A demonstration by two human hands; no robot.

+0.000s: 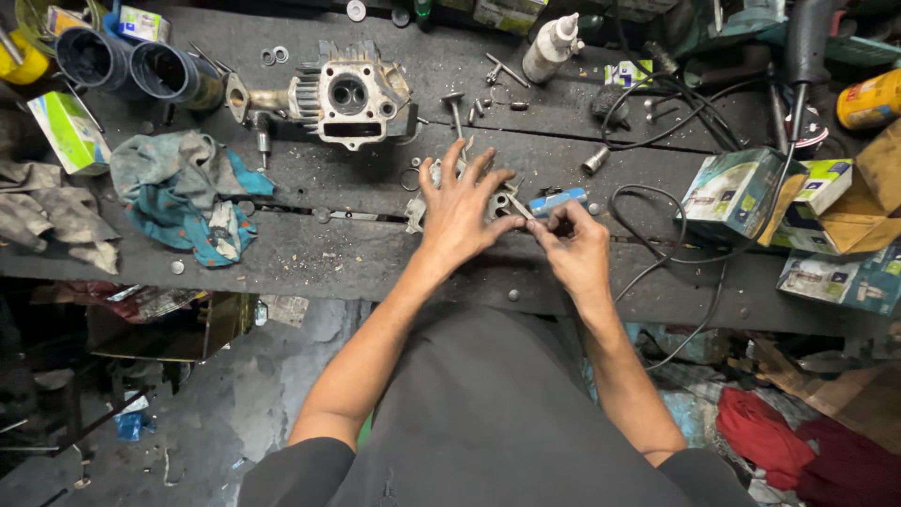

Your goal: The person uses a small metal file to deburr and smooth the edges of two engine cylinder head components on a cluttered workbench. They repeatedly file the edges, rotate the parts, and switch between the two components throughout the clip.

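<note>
My left hand (462,207) lies flat with fingers spread on a small grey metal engine part (497,203) on the dark workbench (375,253), pressing it down. My right hand (574,246) grips a blue-handled cutter (556,201) and its blade tip touches the part beside my left thumb. A grey engine cylinder head (349,96) stands farther back on the bench, with a loose valve (455,111) to its right.
Dirty rags (183,192) lie at the left near two dark blue cups (127,64). A white squeeze bottle (549,47) stands at the back. Black cables (676,122) and several cardboard boxes (751,192) crowd the right side. Small bolts and washers are scattered about.
</note>
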